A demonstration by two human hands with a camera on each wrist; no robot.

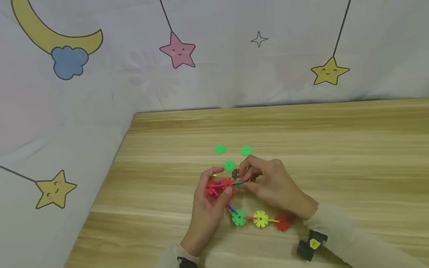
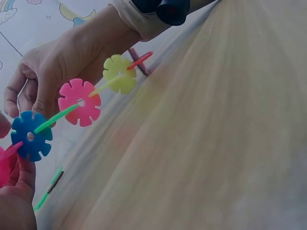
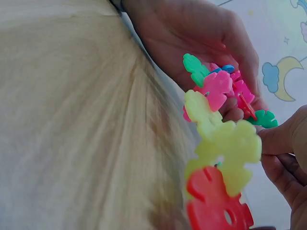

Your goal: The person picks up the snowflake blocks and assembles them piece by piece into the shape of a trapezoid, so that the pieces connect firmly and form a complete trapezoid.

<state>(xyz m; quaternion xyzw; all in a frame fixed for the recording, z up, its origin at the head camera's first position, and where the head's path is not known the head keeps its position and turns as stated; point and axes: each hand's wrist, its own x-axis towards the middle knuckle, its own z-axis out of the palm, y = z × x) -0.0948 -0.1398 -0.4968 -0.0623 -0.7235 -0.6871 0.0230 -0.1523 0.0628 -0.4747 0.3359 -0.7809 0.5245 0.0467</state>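
Both hands pinch pieces: the left hand (image 1: 209,213) a multicoloured disc chain (image 1: 239,218), the right hand (image 1: 274,184) a green disc (image 1: 238,182).

Left grip (image 1: 207,211) curled, right grip (image 1: 274,182) pinching

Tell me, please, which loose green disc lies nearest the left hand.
The lowest loose disc in the head view, near the left hand; the other two lie farther back.
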